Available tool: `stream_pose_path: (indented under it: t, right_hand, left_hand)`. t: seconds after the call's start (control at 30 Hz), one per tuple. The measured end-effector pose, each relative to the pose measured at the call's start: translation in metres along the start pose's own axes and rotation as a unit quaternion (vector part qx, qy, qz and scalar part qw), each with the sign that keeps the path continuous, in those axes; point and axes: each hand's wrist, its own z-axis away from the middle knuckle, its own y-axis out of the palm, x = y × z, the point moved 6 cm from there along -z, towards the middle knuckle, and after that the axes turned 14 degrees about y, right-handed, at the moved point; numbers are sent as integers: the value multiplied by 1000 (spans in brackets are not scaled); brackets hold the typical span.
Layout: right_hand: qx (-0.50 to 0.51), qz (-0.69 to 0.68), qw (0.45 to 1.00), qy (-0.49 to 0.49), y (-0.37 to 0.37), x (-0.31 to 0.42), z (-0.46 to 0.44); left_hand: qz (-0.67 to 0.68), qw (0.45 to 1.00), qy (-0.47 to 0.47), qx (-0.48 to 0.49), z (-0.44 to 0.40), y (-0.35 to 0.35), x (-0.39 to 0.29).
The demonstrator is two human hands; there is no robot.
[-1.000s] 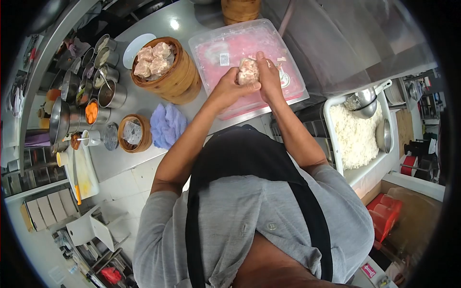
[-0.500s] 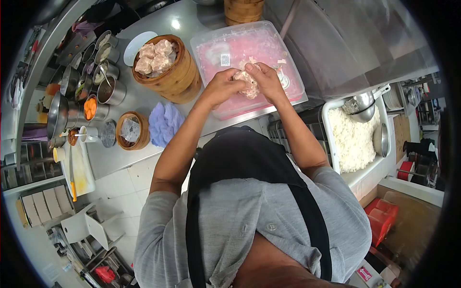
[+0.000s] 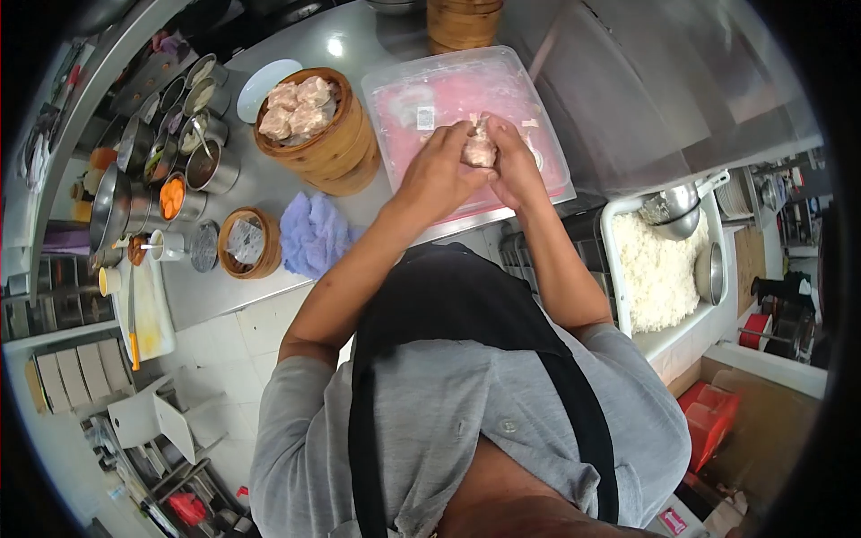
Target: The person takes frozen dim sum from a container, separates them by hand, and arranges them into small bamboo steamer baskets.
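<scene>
A pale pink, lumpy dumpling (image 3: 480,152) is cupped between my two hands, above a clear plastic tub (image 3: 395,99) with a pinkish cover or contents. My left hand (image 3: 438,175) curves round its left side, the fingers pressed together. From the other side my right hand (image 3: 517,169) closes on it, thumb near the top. Several similar dumplings (image 3: 296,109) sit in a round bamboo steamer (image 3: 332,161) to the left of the tub. Small pale scraps lie on the tub beyond my hands.
A purple cloth (image 3: 314,235) and a small bamboo basket (image 3: 260,242) lie near the counter's front edge. Metal pots (image 3: 213,170) of ingredients line the left. At right stands a white tray (image 3: 619,269) of rice with metal bowls. Another steamer (image 3: 462,25) is at the back.
My left hand has turned and wrapped further round the dumpling, its back now facing up. The dumpling looks more upright and more covered by my fingers. The view has shifted slightly.
</scene>
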Motion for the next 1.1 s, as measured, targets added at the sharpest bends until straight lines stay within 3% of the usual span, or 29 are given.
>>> stream_pose_path:
  t: [0.07, 0.13, 0.17, 0.23, 0.33, 0.47, 0.6, 0.7, 0.8, 0.9, 1.0, 1.1]
  right_hand:
    - [41, 26, 999, 4, 11, -9, 6]
    - [69, 81, 994, 19, 34, -2, 34]
    - [91, 160, 983, -22, 51, 4, 45]
    - [159, 259, 953, 22, 65, -6, 44]
    - [194, 317, 927, 50, 92, -35, 36]
    - [177, 362, 914, 40, 135, -72, 30]
    - [174, 410, 890, -99, 181, -105, 29]
    - [152, 484, 842, -183, 215, -121, 35]
    - [131, 504, 832, -190, 237, -147, 28]
    - [131, 409, 901, -58, 244, -174, 4]
    - [184, 417, 888, -68, 272, -194, -16]
    - [197, 452, 862, -120, 316, -215, -32]
  left_hand:
    - [47, 998, -42, -22, 13, -1, 12]
    - [133, 985, -105, 20, 25, -27, 11]
    - [205, 966, -149, 47, 36, -39, 13]
    - [283, 938, -185, 75, 64, -56, 20]
    - [377, 890, -255, 3, 106, -77, 26]
    - [281, 911, -282, -104, 151, -108, 31]
    - [148, 942, -282, -109, 187, -146, 37]
    - [39, 956, -268, -111, 207, -176, 36]
    - [-80, 953, -271, -115, 235, -200, 39]
    - [-75, 941, -272, -189, 274, -241, 57]
    - [-89, 924, -286, -236, 306, -280, 82]
    - [-145, 944, -231, -188, 299, -299, 109]
